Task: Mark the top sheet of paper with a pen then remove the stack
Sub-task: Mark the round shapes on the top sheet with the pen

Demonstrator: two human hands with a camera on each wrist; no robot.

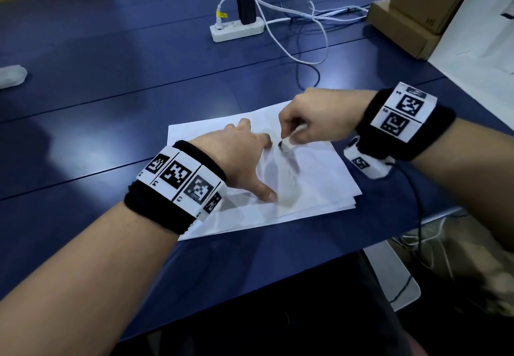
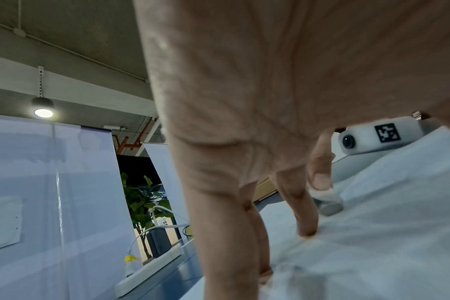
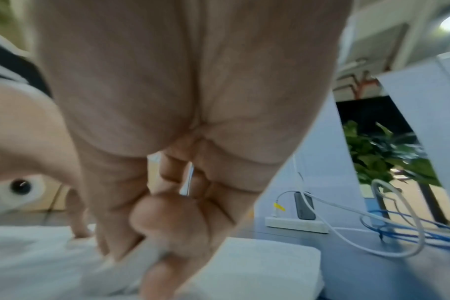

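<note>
From the head view, the left hand (image 1: 244, 158) lies nearest, fingers spread flat, pressing the stack of paper (image 1: 314, 183) on the blue tabletop (image 1: 111, 83). The right hand (image 1: 314, 122) has its grip closed on a white pen (image 1: 288, 143), tip on the top sheet. Left wrist view: a straight fingertip (image 2: 307, 231) touches paper. Right wrist view: curled fingers (image 3: 167, 219) pinch the blurred pen.

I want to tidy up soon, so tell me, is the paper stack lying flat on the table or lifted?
Flat. The paper stack lies on the blue table, the left hand spread on top and pressing it down.
</note>
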